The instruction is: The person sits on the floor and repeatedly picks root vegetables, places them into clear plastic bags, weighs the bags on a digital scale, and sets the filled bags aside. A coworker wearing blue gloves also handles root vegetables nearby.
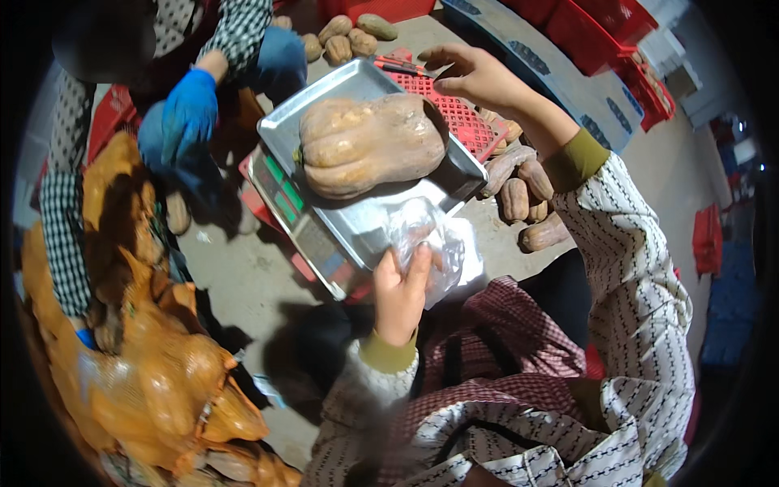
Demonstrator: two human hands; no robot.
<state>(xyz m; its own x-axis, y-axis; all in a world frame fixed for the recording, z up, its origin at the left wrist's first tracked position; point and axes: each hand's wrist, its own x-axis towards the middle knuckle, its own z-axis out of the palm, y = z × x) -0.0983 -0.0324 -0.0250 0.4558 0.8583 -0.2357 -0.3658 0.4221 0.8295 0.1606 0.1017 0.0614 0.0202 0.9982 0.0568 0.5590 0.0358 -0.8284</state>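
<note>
A large tan pumpkin point(371, 146) lies on its side in the metal pan point(341, 79) of a digital scale, whose display panel point(286, 189) glows green along the left. My left hand point(401, 286) grips a crumpled clear plastic bag point(435, 255) at the near edge of the pan. Beyond the pan's far right corner, my right hand point(468, 76) hangs with bent, parted fingers and nothing in them. Close to its fingertips, a red-and-black tool point(401, 67), perhaps a cutter or pen, rests on an upturned red plastic crate point(453, 106).
A co-worker's blue-gloved hand point(190, 112) is at the upper left; their other hand reaches among orange mesh sacks point(176, 365) of pumpkins. Several small pumpkins point(517, 198) lie on the floor at right, others point(339, 49) at the back. A blue pallet point(548, 67) and red crates point(584, 36) stand at upper right.
</note>
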